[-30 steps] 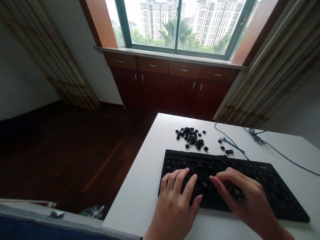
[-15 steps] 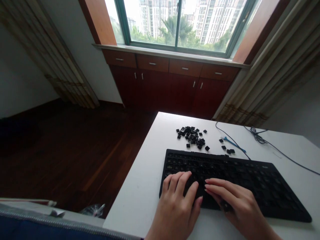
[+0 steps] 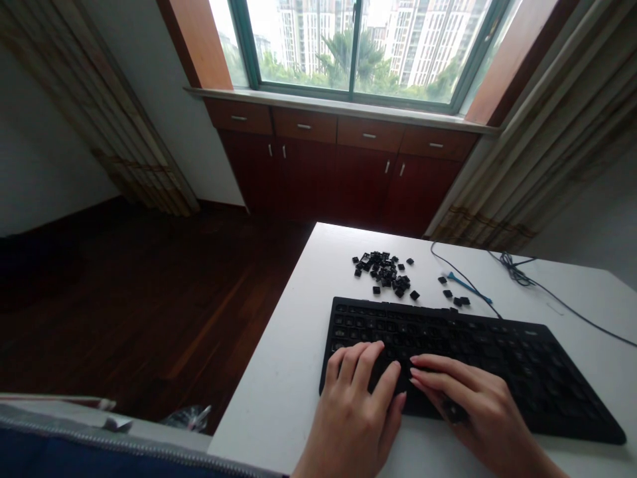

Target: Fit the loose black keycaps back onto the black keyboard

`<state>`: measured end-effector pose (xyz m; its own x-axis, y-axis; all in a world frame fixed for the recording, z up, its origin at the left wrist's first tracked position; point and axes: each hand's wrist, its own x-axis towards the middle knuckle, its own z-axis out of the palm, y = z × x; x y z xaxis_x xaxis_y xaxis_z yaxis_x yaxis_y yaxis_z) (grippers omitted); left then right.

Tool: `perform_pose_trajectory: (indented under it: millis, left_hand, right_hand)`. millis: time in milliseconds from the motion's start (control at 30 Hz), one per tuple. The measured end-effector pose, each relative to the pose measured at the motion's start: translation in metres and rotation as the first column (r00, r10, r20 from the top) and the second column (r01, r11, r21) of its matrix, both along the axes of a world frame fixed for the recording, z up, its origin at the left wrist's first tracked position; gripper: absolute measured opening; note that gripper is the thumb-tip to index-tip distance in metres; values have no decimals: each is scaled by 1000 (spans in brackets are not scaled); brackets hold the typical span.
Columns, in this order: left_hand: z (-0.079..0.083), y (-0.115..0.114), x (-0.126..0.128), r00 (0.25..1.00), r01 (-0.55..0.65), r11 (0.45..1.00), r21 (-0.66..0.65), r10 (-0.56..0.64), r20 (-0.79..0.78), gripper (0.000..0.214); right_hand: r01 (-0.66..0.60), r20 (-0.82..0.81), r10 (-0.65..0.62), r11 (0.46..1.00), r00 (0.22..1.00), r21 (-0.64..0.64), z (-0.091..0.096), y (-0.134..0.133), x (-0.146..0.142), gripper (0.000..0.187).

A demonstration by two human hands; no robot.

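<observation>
A black keyboard lies on the white table, and many of its key places look bare. My left hand rests over its left part, fingers spread and the tips on the keys, holding nothing that I can see. Close beside it on the right, my right hand has its fingertips drawn together over the keyboard's middle. Tucked under its curled fingers is a small black piece that looks like a keycap. What lies directly beneath the right fingertips is hidden.
Behind the keyboard is a pile of loose black keycaps. Several more lie by a blue plastic tool. A black cable crosses the white table on the right. Cabinets stand below the window.
The view has shifted very slightly, so everything sits a little further right. Both hands keep nearly the same pose on the keyboard.
</observation>
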<state>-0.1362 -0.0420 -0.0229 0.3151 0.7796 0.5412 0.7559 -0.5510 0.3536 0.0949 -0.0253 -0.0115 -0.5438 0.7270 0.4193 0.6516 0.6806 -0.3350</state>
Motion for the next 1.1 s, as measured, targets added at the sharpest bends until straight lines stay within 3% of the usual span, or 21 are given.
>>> perform_pose_trajectory:
  millis: [133, 200, 233, 267, 367, 433, 533, 600, 667, 700, 767, 933, 1100]
  left_hand:
    - [3, 1, -1, 1000, 2, 1000, 9, -2, -15, 29]
    - [3, 1, -1, 1000, -5, 1000, 21, 5, -14, 31]
    - [3, 1, -1, 1000, -11, 1000, 25, 11, -11, 31]
    - [3, 1, 0, 1000, -17, 1000, 25, 18, -9, 31]
    - [3, 0, 0, 999, -34, 999, 18, 34, 0, 32]
    - [4, 0, 0, 999, -37, 999, 8, 37, 1, 34]
    - [5, -1, 0, 999, -34, 999, 1, 34, -4, 37]
    - [5, -1, 0, 1000, -30, 1000, 0, 30, -8, 39]
    - [5, -2, 0, 999, -30, 1000, 3, 30, -9, 39]
    - [5, -2, 0, 999, -31, 1000, 5, 31, -9, 39]
    - [5, -2, -1, 1000, -22, 1000, 4, 22, -12, 40]
    - [5, -1, -2, 999, 5, 999, -35, -6, -31, 42]
    - [7, -2, -2, 999, 18, 997, -81, -21, -35, 41]
  right_hand:
    - [61, -102, -69, 995, 992, -78, 12, -1, -3, 27]
    - [147, -287, -184, 978, 940, -146, 19, -4, -7, 10]
    - [173, -419, -247, 963, 874, -207, 24, -6, -10, 7]
    - [155, -550, -294, 946, 782, -286, 28, -8, -14, 22]
    - [-115, -807, -334, 891, 486, -438, 46, -7, -32, 42]
    - [-263, -870, -321, 863, 374, -431, 59, -1, -46, 44]
    - [-344, -939, -249, 883, 236, -320, 67, 12, -64, 46]
    - [-314, -938, -248, 895, 241, -317, 61, 18, -71, 47]
    - [-195, -878, -295, 901, 378, -387, 48, 22, -75, 47]
    - [-168, -814, -305, 886, 494, -433, 42, 22, -75, 50]
    - [-161, -766, -310, 868, 563, -469, 34, 22, -75, 53]
    - [-214, -789, -318, 849, 526, -484, 36, 24, -75, 55]
    - [-242, -846, -333, 856, 417, -457, 63, 32, -68, 54]
